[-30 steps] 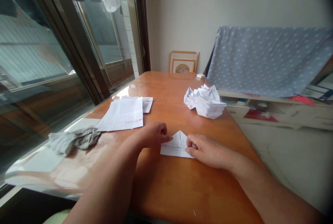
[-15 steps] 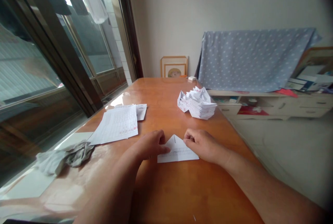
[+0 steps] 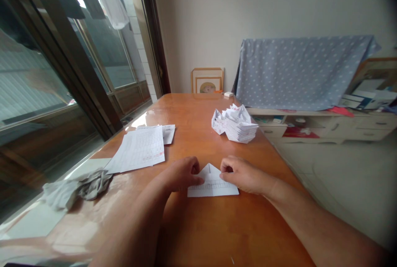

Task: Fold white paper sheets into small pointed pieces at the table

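Observation:
A sheet of white paper (image 3: 212, 185), folded to a point at its far end, lies on the wooden table in front of me. Its lower part is a printed strip with a straight near edge. My left hand (image 3: 186, 171) grips the left side of the paper, thumb on top and fingers curled. At the right side, my right hand (image 3: 237, 171) pinches the sloping edge, with its thumb lying on the paper. The fingertips under the edges are partly hidden.
Stacked folded paper pieces (image 3: 237, 124) stand beyond my right hand. Printed sheets (image 3: 139, 149) lie to the left, with a crumpled grey cloth (image 3: 94, 184) nearer. A small white box (image 3: 228, 94) sits at the far end of the wooden table (image 3: 198, 234).
My right thumb has moved inward and down onto the paper's face. The paper has shifted slightly toward me; my left hand stays at its left side.

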`<action>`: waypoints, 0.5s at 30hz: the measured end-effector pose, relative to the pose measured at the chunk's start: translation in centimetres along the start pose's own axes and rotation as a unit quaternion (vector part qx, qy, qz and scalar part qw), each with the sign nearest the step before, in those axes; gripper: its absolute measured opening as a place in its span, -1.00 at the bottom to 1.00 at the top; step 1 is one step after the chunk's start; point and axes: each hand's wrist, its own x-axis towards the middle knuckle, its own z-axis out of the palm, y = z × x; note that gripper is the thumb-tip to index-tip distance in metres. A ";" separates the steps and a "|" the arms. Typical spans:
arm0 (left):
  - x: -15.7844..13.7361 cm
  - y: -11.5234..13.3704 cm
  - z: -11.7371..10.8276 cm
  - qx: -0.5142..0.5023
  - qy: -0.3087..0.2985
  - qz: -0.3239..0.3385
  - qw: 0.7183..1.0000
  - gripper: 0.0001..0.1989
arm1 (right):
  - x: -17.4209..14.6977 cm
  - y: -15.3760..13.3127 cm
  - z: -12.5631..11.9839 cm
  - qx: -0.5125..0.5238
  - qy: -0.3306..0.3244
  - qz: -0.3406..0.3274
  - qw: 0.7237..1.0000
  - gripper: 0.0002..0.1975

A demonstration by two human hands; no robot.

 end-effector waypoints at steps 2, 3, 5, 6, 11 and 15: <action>0.1 -0.1 0.1 -0.027 -0.001 0.011 1.000 -0.73 | 0.1 -0.1 -0.2 0.032 0.011 -0.013 0.999 -0.93; 0.1 -0.1 0.1 -0.048 -0.003 0.013 0.999 -0.73 | 0.1 -0.2 -0.4 0.050 0.018 -0.017 0.998 -0.93; 0.1 -0.2 0.2 -0.095 -0.001 0.011 0.995 -0.70 | 0.1 -0.6 -0.7 0.081 0.038 -0.027 0.996 -0.92; 0.1 -0.3 0.2 -0.121 0.003 0.009 0.993 -0.68 | 0.1 -0.7 -0.9 0.092 0.050 -0.032 0.994 -0.92; 0.1 -0.2 0.2 -0.268 -0.005 0.008 0.963 -0.56 | 0.0 -1.3 -1.3 0.129 0.115 -0.046 0.984 -0.93; 0.1 0.2 0.0 -0.387 -0.033 0.036 0.921 -0.71 | 0.1 -1.3 -1.2 0.263 0.156 -0.018 0.952 -0.70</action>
